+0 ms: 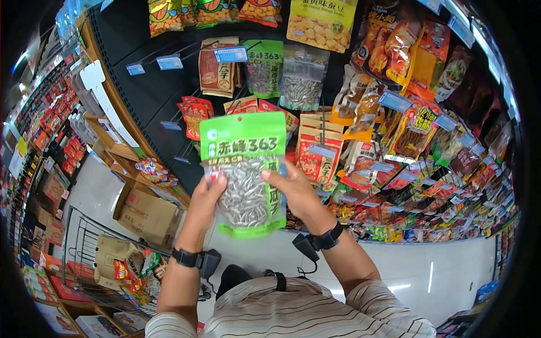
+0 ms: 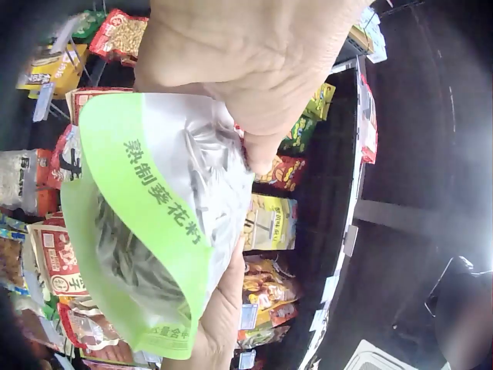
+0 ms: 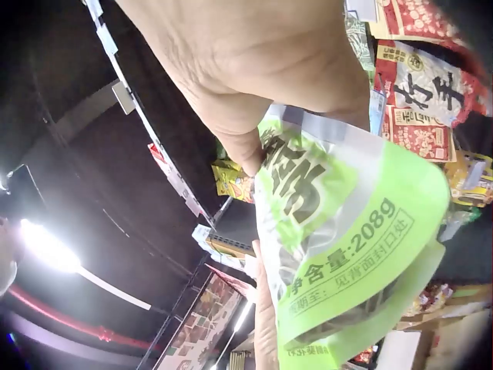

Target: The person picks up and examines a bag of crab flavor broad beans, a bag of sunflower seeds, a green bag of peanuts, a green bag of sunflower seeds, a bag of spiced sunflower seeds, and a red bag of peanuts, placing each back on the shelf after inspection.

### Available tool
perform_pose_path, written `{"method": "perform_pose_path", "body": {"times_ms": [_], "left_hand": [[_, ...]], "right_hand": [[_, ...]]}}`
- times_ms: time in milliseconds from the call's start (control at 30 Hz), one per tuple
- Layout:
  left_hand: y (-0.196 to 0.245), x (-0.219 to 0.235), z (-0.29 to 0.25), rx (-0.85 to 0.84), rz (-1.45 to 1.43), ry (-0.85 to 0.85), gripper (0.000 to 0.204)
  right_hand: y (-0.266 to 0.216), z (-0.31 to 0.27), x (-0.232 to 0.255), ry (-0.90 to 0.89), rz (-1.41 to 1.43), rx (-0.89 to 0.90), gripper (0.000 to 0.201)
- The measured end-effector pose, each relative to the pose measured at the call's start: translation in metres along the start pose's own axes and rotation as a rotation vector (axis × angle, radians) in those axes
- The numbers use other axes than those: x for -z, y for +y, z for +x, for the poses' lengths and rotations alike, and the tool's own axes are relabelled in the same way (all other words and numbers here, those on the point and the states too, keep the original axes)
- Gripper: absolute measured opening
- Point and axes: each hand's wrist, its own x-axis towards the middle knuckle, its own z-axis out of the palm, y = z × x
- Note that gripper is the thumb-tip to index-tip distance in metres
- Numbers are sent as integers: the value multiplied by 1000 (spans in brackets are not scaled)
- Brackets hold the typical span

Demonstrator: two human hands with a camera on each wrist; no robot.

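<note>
A green and clear bag of sunflower seeds (image 1: 243,194) is held upright in front of the body, its printed face turned up toward the head camera. My left hand (image 1: 204,204) grips its left edge, thumb over the front. On the opposite edge, my right hand (image 1: 297,194) pinches it the same way, with the other fingers behind and mostly hidden. Both wrist views look at the bag's rounded green bottom (image 2: 158,208), and striped seeds show through it. Past the bag, a similar green bag (image 1: 264,70) hangs on a rack hook.
Snack packs such as a yellow bean bag (image 1: 321,25) and red-and-tan pouches (image 1: 318,149) hang on hooks ahead and to the right. At the lower left stands a wire shopping cart (image 1: 81,231) with packs inside. An open cardboard box (image 1: 147,217) sits on the floor beside it.
</note>
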Motion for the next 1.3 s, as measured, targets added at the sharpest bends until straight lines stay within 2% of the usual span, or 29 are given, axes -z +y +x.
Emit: {"method": "perform_pose_path", "body": {"times_ms": [167, 367, 500, 633, 833, 933, 1000, 1067, 1100, 1300], "left_hand": [[17, -12, 43, -1, -13, -64, 42], [22, -4, 97, 16, -83, -73, 40], [28, 0, 135, 10, -82, -152, 39], [31, 11, 174, 12, -109, -210, 39], [49, 16, 223, -2, -178, -238, 38], [61, 13, 247, -48, -66, -247, 39], [68, 10, 264, -19, -79, -275, 37], [75, 8, 277, 30, -61, -303, 33], [76, 9, 284, 19, -40, -308, 38], [84, 7, 296, -11, 72, -292, 40]], "right_hand": [[-18, 30, 9, 14, 23, 53, 47], [-24, 68, 11, 115, 65, 33, 45], [-26, 99, 17, 132, 126, 60, 46], [-30, 124, 17, 235, 36, 101, 46], [-26, 145, 15, 228, 41, 114, 42], [-25, 154, 14, 239, 82, 143, 40], [-28, 157, 14, 228, 141, 154, 39], [-26, 162, 18, 234, 132, 177, 39], [-24, 165, 20, 235, 129, 187, 39], [-22, 163, 34, 313, -3, 154, 38]]}}
